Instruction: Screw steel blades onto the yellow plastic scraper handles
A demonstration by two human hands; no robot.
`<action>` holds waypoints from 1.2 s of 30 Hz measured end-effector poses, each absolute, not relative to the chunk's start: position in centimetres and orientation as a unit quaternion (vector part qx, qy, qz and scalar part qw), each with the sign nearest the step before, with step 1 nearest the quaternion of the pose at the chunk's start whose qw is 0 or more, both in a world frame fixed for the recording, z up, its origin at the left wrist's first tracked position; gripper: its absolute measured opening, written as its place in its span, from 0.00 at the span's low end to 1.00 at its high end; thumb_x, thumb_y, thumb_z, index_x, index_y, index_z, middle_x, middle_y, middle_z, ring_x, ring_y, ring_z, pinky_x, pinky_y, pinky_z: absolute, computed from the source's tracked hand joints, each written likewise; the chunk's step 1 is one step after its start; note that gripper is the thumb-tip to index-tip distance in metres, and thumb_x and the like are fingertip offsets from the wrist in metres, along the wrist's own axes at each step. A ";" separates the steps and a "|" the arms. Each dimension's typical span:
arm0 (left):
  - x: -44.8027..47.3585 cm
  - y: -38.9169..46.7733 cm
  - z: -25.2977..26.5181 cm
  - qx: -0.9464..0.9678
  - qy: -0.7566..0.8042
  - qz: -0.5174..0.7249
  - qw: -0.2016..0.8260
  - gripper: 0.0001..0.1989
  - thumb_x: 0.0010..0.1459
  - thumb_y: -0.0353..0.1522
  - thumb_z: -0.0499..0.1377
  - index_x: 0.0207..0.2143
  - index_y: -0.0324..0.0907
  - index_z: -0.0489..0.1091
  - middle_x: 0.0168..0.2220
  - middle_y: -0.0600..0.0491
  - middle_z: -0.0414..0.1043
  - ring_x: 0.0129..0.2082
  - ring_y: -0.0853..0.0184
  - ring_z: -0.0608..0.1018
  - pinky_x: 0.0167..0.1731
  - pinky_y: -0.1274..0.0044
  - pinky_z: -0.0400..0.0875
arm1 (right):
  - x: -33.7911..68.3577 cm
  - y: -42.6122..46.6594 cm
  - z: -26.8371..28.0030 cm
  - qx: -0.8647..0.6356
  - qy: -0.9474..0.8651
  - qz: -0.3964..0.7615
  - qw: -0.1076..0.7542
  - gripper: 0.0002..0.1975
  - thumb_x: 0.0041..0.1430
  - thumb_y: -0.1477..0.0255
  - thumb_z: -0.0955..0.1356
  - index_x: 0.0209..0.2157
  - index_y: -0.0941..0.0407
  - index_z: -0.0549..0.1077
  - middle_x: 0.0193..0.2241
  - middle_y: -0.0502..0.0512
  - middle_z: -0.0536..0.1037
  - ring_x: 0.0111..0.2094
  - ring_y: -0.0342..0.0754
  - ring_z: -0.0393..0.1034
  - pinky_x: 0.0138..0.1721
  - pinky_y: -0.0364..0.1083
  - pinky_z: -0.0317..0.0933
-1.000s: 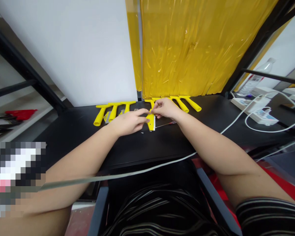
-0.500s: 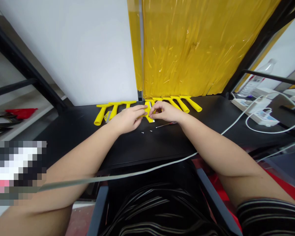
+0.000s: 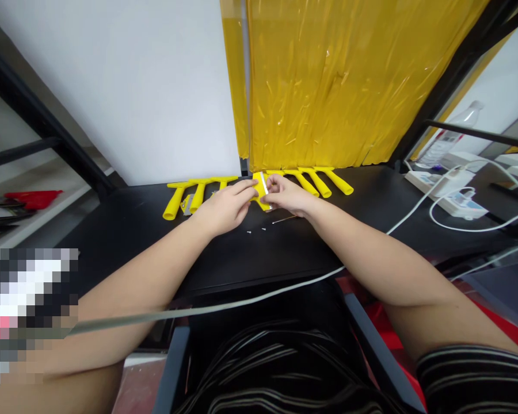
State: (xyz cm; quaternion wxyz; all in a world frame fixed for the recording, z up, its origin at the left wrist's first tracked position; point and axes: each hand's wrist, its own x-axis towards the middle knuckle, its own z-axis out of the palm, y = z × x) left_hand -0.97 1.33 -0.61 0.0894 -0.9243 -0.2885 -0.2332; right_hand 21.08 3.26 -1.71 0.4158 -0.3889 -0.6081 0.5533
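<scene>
- Surely, the main thing is the yellow piece (image 3: 260, 191); it is between both hands, above the black table (image 3: 224, 259), with a pale strip (image 3: 265, 183) along its edge toward three o'clock.
- The left hand (image 3: 224, 208) comes from eight o'clock; its fingers are closed on the piece, though I cannot see the full contact of its thumb.
- The right hand (image 3: 291, 195), at three o'clock, pinches the strip side between thumb and fingers.
- To do this well, in my judgement, the left hand should give the firm support, and the right should press lightly, so the strip stays even along the edge.
- The fingertips are better placed flat, away from the strip's edge, as it could be sharp; I cannot tell.
- Two small screws, the nearer-left one (image 3: 249, 232) at seven o'clock and the other one (image 3: 263, 229) at six, lie loose; a sleeve or wrist could sweep them.
- A thin metal rod (image 3: 284, 219) lies at five o'clock, its far end hidden by the right hand; lifting the wrist would avoid pushing it.
</scene>
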 end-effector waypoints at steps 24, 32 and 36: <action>-2.5 3.1 0.2 -0.687 -0.406 -0.462 -0.388 0.11 0.62 0.32 0.61 0.47 0.45 0.66 0.43 0.50 0.73 0.28 0.68 0.77 0.26 0.75 0.73 | 22.1 1.4 -0.9 -0.263 -0.938 0.190 0.119 0.09 0.55 0.82 0.73 0.33 0.54 0.84 0.29 0.51 0.82 0.32 0.47 0.74 0.39 0.46 0.64; -2.4 2.8 1.2 -0.504 -0.355 -0.403 -0.677 0.18 0.54 0.26 0.65 0.43 0.45 0.62 0.33 0.53 0.71 0.24 0.70 0.77 0.16 0.85 0.62 | 23.2 1.1 0.2 -0.297 -0.923 0.214 0.121 0.08 0.59 0.81 0.70 0.34 0.56 0.82 0.32 0.52 0.83 0.31 0.46 0.74 0.36 0.45 0.63; -2.6 2.8 1.2 -0.476 -0.350 -0.378 -0.713 0.17 0.55 0.25 0.64 0.44 0.44 0.64 0.35 0.51 0.72 0.23 0.71 0.76 0.15 0.85 0.61 | 24.7 2.1 0.6 -0.329 -0.877 0.285 0.205 0.05 0.62 0.74 0.71 0.37 0.56 0.81 0.31 0.52 0.83 0.32 0.46 0.76 0.36 0.45 0.66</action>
